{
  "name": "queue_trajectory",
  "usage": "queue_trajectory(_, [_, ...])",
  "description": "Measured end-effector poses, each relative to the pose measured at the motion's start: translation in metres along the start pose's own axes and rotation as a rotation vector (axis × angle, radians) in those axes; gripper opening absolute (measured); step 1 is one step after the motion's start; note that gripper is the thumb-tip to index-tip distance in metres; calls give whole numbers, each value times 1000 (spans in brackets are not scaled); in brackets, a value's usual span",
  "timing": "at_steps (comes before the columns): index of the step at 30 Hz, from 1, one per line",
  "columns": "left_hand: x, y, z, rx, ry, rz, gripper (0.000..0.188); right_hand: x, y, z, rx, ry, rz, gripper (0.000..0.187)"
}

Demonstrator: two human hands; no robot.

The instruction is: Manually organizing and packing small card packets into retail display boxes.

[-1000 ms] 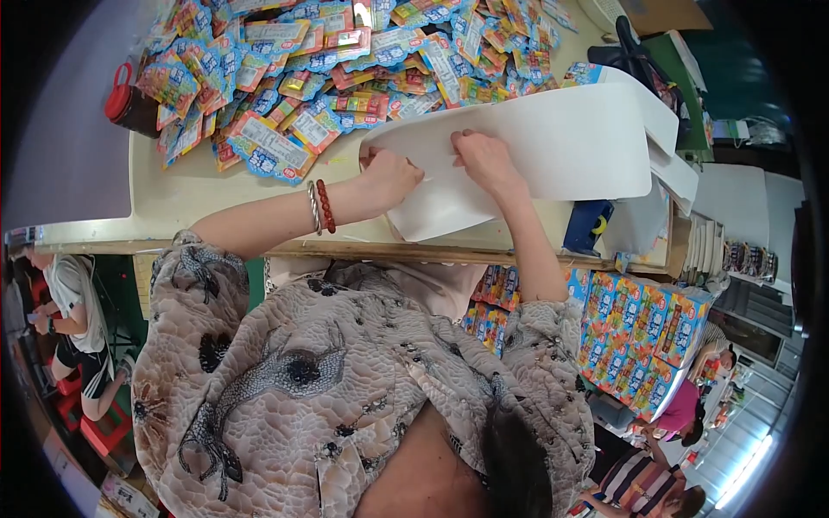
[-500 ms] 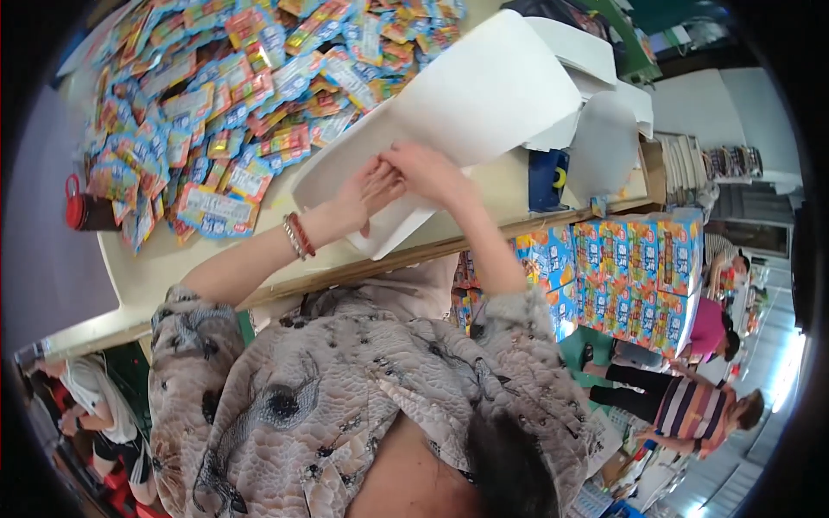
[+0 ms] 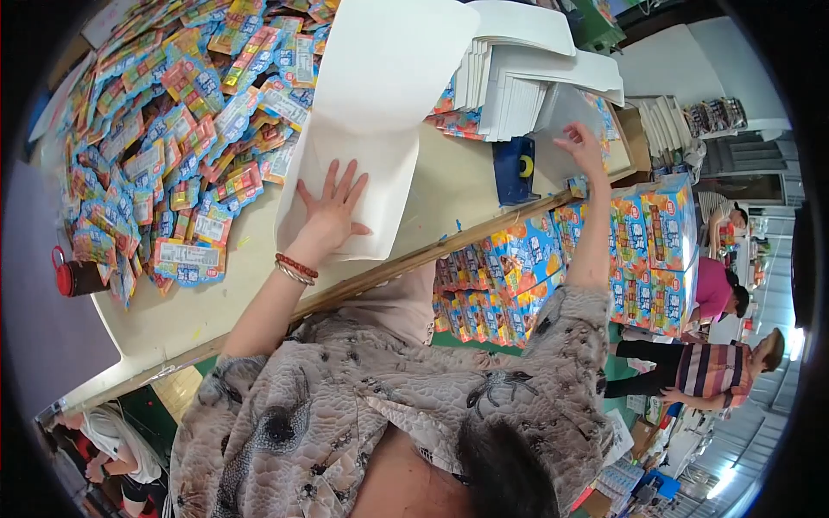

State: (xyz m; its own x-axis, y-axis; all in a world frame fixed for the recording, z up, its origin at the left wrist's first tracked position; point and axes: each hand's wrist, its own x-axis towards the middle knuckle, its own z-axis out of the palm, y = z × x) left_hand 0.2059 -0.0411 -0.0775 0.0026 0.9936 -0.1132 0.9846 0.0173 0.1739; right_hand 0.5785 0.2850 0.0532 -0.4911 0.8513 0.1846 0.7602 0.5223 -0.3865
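Note:
My left hand (image 3: 332, 216) lies flat with its fingers spread, pressing on the inside of an unfolded white cardboard box (image 3: 367, 155). The box's long white flap stands up and away from me, over the table. To the right, my right hand (image 3: 584, 151) is raised with its fingers apart and slightly curled, and nothing shows in it. It is beside a greyish see-through sheet (image 3: 553, 121) and a stack of folded white cartons (image 3: 514, 95). A blue tape dispenser (image 3: 511, 173) with a yellow core stands left of that hand.
A large heap of small colourful candy packets (image 3: 186, 129) covers the table's left side. A dark jar with a red lid loop (image 3: 82, 274) stands at the left edge. Stacked colourful boxes (image 3: 518, 276) are below the table's wooden edge (image 3: 380, 274). Several people are further off.
My hands, together over the box before, have parted. The left is now spread flat on it; the right has swung right toward the cartons. The box's flap now stands further left.

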Motion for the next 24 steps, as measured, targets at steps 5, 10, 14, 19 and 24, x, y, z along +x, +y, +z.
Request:
queue_trajectory(5, [2,0,-3,-33,-61,-25,102,24,35,-17,260,-394,66,20])
queue_trajectory(10, [0,-2,-1,-54,-93,-43,103,25,44,-21,403,-392,145,15])
queue_trajectory(14, [3,1,-11,-65,-214,-64,102,25,45,-23,445,-392,268,12])
queue_trajectory(19, [3,1,-8,-47,-174,-54,103,16,45,-18,441,-339,213,14])
queue_trajectory(24, [1,0,-4,-97,-110,-58,101,7,36,-18,388,-328,141,10])
